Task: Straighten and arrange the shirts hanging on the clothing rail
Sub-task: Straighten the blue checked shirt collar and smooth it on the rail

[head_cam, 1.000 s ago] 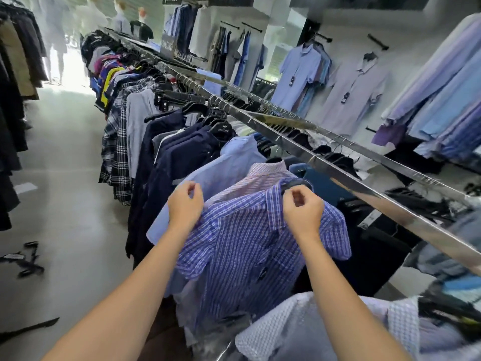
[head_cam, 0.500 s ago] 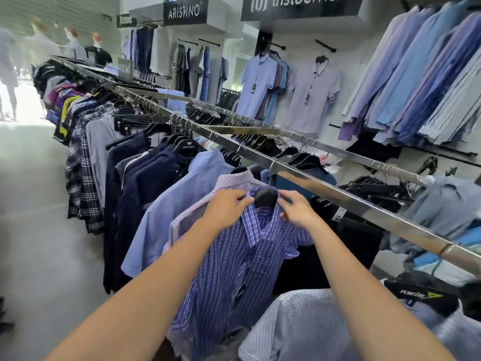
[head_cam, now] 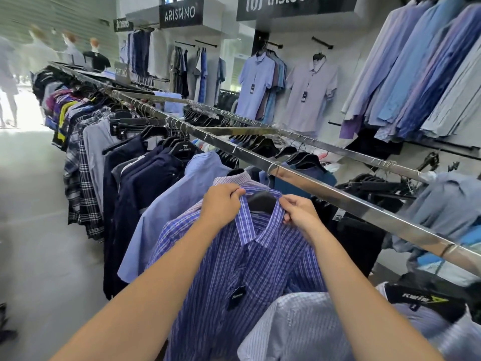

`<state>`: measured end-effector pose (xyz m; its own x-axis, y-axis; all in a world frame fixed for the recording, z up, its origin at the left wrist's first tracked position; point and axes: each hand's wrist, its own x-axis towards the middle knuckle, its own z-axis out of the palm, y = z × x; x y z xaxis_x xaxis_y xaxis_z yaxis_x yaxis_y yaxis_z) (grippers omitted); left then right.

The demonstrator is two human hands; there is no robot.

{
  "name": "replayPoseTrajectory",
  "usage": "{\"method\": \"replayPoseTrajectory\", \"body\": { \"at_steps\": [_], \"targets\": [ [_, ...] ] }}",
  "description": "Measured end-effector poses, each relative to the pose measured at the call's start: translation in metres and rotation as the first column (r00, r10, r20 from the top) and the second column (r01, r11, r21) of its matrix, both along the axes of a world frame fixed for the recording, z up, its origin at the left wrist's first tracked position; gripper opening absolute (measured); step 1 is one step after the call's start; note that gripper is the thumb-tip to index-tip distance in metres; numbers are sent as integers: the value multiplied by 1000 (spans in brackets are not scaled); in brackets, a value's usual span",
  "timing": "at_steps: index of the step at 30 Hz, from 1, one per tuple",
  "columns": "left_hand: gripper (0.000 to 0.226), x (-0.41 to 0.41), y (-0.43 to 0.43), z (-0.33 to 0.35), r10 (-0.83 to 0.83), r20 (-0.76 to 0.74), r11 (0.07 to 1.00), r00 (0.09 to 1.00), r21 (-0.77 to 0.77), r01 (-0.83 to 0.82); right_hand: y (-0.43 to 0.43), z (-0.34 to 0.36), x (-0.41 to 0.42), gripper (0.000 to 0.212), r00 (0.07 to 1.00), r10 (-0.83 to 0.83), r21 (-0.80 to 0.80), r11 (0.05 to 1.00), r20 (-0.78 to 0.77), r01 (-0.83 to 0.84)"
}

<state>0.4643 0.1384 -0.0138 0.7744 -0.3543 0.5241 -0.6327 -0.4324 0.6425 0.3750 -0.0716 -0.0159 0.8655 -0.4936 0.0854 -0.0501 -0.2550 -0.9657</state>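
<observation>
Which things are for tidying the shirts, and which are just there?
In the job: left hand and right hand, each pinching the collar of the blue checked shirt; its black plastic hanger; the long shiny metal rail.
Just there: lilac short-sleeved polo shirt on the wall; black ARISTINO sign; dressed mannequins.

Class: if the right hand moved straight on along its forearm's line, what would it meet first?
Probably the black hanger inside the collar of the checked shirt, which the right hand pinches; depth is unclear.

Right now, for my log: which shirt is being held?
The blue checked shirt: left hand and right hand pinch its collar; no other shirt is held.
</observation>
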Motion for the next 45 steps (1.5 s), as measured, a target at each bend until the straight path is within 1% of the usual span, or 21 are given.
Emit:
{"method": "replayPoseTrajectory", "body": {
  "at_steps": [2,4,6,9,12,15,17,19,21,23,27,31,33,34,35,37,39,40,41,43,45],
  "targets": [
    [44,0,-1,0,-60,16,998,998,33,60,-3,1,-2,23,1000,9,-17,1000,-26,-9],
    [43,0,2,-4,-146,21,982,989,126,143,-6,3,-6,26,994,53,-57,997,-94,-59],
    [38,2,6,-8,-217,14,951,976,227,208,-7,5,-8,26,985,96,-53,993,-147,-105],
    [30,1,6,-12,-260,8,920,965,305,246,-1,9,-7,28,984,91,-107,988,-153,-108],
    [34,-14,-4,-19,-252,89,936,963,277,219,2,8,-4,36,989,60,-193,978,-133,-85],
    [35,-29,-14,-33,-169,167,970,971,203,134,3,9,1,35,989,47,-232,970,-139,-78],
    [35,-35,-19,-35,-105,178,976,978,206,68,5,11,7,34,987,37,-229,971,-158,-74],
    [36,-37,-20,-36,-77,182,976,980,213,37,10,12,10,32,989,28,-187,981,-144,-55],
    [37,-35,-18,-36,-89,176,976,980,212,50,15,15,8,33,990,30,-141,989,-137,-49],
    [37,-30,-12,-34,-128,172,973,977,214,90,18,13,6,34,988,33,-142,988,-153,-55],
    [32,-22,-2,-25,-207,140,962,968,208,175,19,8,3,37,983,45,-168,983,-176,-75],
    [33,-26,-2,-25,-209,141,963,968,200,179,17,12,1,40,977,12,-247,967,-212,-66],
    [36,-28,-1,-23,-218,111,959,969,208,192,19,18,-4,40,969,-31,-373,925,-244,-65],
    [39,-27,1,-21,-223,87,957,971,207,201,21,20,-7,41,970,-72,-460,887,-233,-45],
    [43,-25,3,-20,-218,60,958,974,202,202,26,22,-12,40,975,-122,-550,835,-188,-1],
    [51,-17,11,-18,-190,37,967,981,180,181,42,21,-22,36,979,-201,-682,719,-27,129],
    [52,-7,18,-17,-158,52,978,986,143,149,65,17,-28,22,969,-222,-726,648,109,230],
    [50,-2,21,-16,-134,65,984,989,131,124,75,16,-29,15,968,-202,-736,632,146,243],
    [48,3,24,-15,-102,67,988,993,120,93,83,14,-28,14,973,-167,-756,614,157,228],
    [37,13,31,-15,-44,59,994,997,101,38,94,11,-20,20,988,-55,-825,544,147,154],
    [21,23,40,-15,-12,44,995,999,99,8,104,16,-9,20,989,74,-884,461,131,83]
  ]
}}
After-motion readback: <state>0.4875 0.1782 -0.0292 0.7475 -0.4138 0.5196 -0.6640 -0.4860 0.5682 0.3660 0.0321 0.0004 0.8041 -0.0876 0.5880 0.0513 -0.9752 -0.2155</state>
